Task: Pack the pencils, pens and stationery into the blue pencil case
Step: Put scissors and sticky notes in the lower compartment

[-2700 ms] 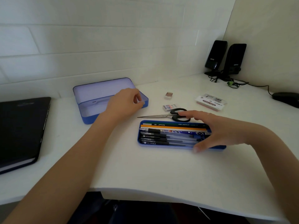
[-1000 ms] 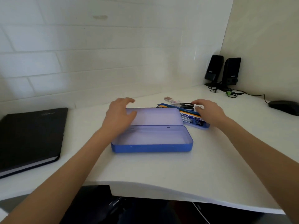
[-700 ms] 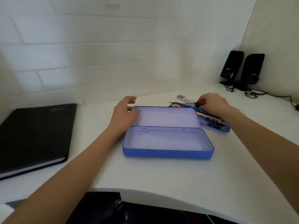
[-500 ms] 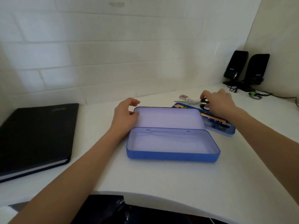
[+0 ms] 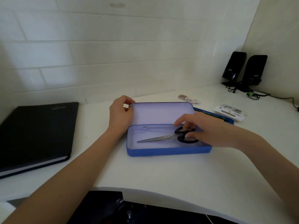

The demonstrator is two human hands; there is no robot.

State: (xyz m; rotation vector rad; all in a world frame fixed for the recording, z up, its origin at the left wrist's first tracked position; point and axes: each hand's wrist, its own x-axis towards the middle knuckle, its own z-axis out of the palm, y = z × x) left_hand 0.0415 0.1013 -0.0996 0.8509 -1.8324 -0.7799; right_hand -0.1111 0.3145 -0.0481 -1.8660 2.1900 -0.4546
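Head camera looks down on a white desk point(image 5: 161, 172) that stands against a white tiled wall. At the centre of the frame lies the blue metal pencil case point(image 5: 168, 150), open, with its pale lid point(image 5: 161, 113) raised at the back. The left hand point(image 5: 120, 113) is at the left end of the lid, and its thumb and fingers are curled around the upper left corner of it. The right hand point(image 5: 203, 129) reaches in from the right side and pinches the black round handles of the steel scissors point(image 5: 171, 137). The scissors are inside the lower half of the case, the closed blades pointing to the left; I cannot tell if they already touch the bottom.

Behind the right hand, right of the lid, a blue inner tray with pencils point(image 5: 215, 116) shows partly, most of it hidden by the hand and the lid. Further right lies a white flat packet with a printed label point(image 5: 230, 112). Above the lid, near the wall, are a small brown box point(image 5: 182, 96) and just beside it a small white eraser with a printed sleeve point(image 5: 192, 101).

At the left of the frame lies a closed black notebook point(image 5: 35, 133). In the upper right corner stand two black speakers point(image 5: 244, 68) with dark cables running to the right along the desk.
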